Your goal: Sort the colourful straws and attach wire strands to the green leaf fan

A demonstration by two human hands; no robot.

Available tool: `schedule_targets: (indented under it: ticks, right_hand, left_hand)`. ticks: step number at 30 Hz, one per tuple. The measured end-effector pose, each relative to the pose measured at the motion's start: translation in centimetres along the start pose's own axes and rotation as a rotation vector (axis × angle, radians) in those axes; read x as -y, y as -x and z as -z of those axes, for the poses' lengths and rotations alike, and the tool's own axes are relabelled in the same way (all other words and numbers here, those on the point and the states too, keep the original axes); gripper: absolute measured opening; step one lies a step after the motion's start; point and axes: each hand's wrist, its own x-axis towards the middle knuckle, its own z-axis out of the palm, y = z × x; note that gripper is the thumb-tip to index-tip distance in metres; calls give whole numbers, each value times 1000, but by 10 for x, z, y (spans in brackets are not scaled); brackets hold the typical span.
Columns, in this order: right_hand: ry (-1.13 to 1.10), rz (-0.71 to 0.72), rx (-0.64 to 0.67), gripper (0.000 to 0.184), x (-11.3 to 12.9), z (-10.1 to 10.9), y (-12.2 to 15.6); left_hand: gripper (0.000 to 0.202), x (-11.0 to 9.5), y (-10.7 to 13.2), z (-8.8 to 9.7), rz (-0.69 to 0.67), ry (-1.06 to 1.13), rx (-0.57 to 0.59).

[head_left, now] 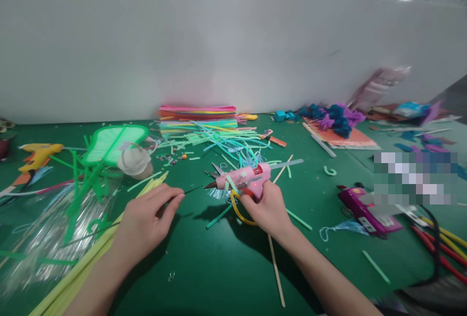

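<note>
My right hand (268,209) is closed round the grip of a pink hot glue gun (243,178), whose nozzle points left. A yellow cord loops under that hand. My left hand (148,221) pinches a thin dark stick (192,190) between thumb and fingers; the stick's free end lies just in front of the glue gun's nozzle. Both hands hover low over the green table (204,267). A pair of scissors (216,171) lies just behind the nozzle.
Cut green and blue straws (222,143) lie behind the gun, with stacked coloured strips (197,111) by the white wall. Left: a yellow glue gun (36,155), a green leaf shape (115,143), a tape roll (134,161), clear plastic. Right: blue-purple paper flowers (333,119), a purple device (368,209), cables.
</note>
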Motion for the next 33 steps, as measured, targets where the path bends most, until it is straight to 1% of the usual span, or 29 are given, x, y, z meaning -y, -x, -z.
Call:
schedule_targets:
  ticks: [7, 12, 19, 27, 33]
  right_hand:
    - [9, 77, 37, 28, -1, 1, 0]
    - [51, 91, 36, 26, -4, 1, -2]
    - [30, 111, 44, 24, -4, 2, -1]
    - [32, 122, 85, 26, -4, 2, -1]
    - [5, 126, 68, 28, -8, 1, 0]
  left_hand:
    - [10, 0, 0, 1, 24, 5, 29]
    - [10, 0, 1, 0, 31, 24, 17]
    - [9, -1, 1, 1, 47, 24, 25]
    - [12, 0, 1, 1, 54, 12, 35]
    - [10, 2, 2, 1, 47, 4, 30]
